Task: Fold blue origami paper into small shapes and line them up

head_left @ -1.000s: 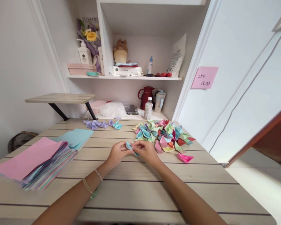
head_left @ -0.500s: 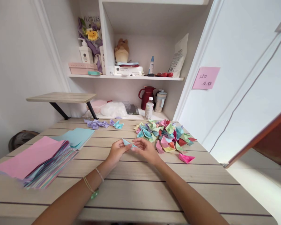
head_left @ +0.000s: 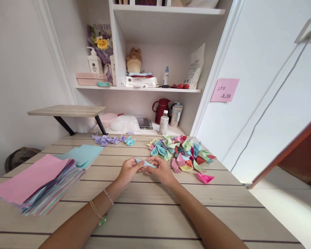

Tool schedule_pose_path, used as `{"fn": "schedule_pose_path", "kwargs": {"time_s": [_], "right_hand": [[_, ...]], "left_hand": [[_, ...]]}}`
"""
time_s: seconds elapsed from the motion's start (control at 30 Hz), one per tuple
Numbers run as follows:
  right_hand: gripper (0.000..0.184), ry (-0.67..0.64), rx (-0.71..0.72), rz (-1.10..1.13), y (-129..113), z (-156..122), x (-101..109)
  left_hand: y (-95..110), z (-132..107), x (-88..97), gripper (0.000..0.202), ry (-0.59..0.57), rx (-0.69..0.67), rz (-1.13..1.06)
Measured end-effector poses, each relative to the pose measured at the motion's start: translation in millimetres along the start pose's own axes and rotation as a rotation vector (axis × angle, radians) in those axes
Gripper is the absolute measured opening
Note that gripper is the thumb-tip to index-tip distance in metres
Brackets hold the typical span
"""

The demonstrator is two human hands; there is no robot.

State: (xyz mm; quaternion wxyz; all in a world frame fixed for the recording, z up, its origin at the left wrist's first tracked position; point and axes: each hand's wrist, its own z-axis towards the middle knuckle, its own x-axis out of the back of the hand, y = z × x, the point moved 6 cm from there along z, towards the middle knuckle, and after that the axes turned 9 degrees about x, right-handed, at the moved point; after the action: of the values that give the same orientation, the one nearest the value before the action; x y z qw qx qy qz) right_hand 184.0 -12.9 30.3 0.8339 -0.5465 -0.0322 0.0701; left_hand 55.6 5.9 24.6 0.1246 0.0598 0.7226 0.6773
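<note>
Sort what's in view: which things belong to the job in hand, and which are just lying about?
Likely part of the job:
blue folded paper, in left hand and right hand
heap of coloured folded pieces
purple folded pieces
coloured paper stack
blue sheets

Seemingly lying about:
red jug
capped bottle
pump bottle

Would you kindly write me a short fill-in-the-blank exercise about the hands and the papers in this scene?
1. The left hand and the right hand hold a folded paper coloured light ____.
2. The top sheet of the thick paper stack is ____.
3. The bright pink paper boat lies to the ____ of both hands.
4. The number handwritten on the pink note is ____.

Missing words: blue; pink; right; 250.
</note>
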Motion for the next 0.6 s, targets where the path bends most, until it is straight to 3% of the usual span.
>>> {"fn": "schedule_pose_path", "kwargs": {"time_s": [0.23, 0.4, 0.6], "right_hand": [[0.026, 0.084, 0.164, -0.412, -7, 1, 18], [0.032, 0.129, 0.246, -0.402, -13, 4, 27], [0.017, 0.175, 0.342, -0.551, -22, 3, 35]], "left_hand": [[-9, 6, 13.3, 0.032, 0.018, 0.105, -0.161], [-6, 11, 24.8, 0.031, 0.053, 0.049, -0.193], [-1, 11, 28.3, 0.035, 0.085, 0.018, -0.163]]}}
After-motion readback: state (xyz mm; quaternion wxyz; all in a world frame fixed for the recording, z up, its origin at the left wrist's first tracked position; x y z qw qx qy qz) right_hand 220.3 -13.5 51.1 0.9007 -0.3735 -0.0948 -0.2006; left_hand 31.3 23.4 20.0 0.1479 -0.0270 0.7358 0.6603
